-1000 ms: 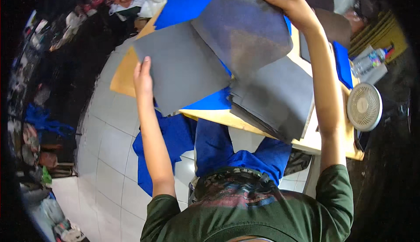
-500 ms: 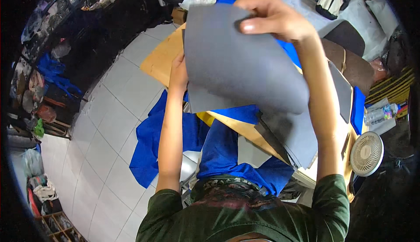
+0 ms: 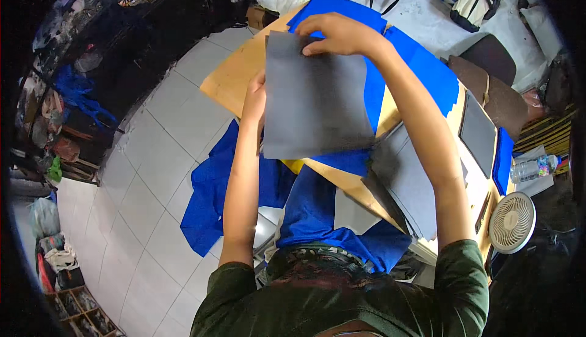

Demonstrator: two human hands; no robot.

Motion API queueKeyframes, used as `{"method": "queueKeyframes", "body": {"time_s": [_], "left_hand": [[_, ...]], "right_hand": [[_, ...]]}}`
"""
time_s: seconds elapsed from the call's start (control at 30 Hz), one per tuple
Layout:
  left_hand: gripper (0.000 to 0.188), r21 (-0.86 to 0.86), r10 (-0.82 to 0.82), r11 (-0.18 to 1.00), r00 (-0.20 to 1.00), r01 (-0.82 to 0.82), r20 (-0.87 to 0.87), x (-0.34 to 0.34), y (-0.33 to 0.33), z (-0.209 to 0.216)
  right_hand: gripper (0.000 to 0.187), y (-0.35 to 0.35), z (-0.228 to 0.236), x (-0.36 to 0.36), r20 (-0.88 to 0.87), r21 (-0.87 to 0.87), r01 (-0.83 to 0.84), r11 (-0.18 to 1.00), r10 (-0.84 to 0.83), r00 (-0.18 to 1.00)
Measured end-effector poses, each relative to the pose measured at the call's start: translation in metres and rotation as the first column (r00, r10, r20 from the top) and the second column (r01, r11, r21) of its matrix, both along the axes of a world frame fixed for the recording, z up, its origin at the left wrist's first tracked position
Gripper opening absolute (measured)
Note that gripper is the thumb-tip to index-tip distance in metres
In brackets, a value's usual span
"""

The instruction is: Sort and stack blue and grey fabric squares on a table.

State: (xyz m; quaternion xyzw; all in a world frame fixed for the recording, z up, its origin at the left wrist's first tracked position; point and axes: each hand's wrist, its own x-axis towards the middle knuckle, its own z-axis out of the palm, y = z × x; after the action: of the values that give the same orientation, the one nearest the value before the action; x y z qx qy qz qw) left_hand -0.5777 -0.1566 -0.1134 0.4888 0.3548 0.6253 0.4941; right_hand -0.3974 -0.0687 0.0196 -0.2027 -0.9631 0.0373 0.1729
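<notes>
A dark grey rectangular sheet (image 3: 317,102) is held up over the table, one corner region at its top bent a little. My left hand (image 3: 254,100) grips its left edge, fingers hidden behind it. At the far edge, my right hand (image 3: 336,35) is closed with thumb in front and fingers over the top. Another sheet's edge seems to show behind at the upper left. Bright blue sheets (image 3: 421,65) lie on the table beyond. A stack of grey sheets (image 3: 409,184) rests by my right forearm.
The wooden table (image 3: 235,68) carries a dark flat panel (image 3: 477,134), a blue pad (image 3: 502,160) and a round white fan (image 3: 511,222) along its right side. A clear bottle (image 3: 534,169) stands beyond. Blue cloth (image 3: 210,197) hangs left of my legs, above the tiled floor (image 3: 140,215).
The grey sheet has come down leftward off the stack side and now hangs flatter, its right part no longer curling. My right hand has moved left and slightly nearer with it.
</notes>
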Motion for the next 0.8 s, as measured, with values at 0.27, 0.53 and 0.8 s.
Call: {"method": "queueKeyframes", "body": {"time_s": [0.27, 0.53, 0.8], "left_hand": [[0.039, 0.022, 0.066, 0.998, 0.998, -0.065, -0.02, 0.001, -0.005, 0.01], [0.054, -0.067, -0.153, 0.978, 0.899, 0.197, 0.411, -0.002, -0.006, 0.005], [0.031, -0.096, 0.015, 0.995, 0.99, -0.001, 0.141, -0.003, -0.01, 0.011]], "right_hand": [[0.025, -0.007, 0.013, -0.014, 0.251, -0.063, 0.103, 0.993, -0.084, 0.964], [0.026, -0.006, 0.006, -0.022, 0.122, -0.063, 0.093, 0.994, -0.085, 0.989], [0.027, -0.005, 0.007, -0.027, -0.065, -0.109, 0.089, 0.99, -0.097, 0.993]]}}
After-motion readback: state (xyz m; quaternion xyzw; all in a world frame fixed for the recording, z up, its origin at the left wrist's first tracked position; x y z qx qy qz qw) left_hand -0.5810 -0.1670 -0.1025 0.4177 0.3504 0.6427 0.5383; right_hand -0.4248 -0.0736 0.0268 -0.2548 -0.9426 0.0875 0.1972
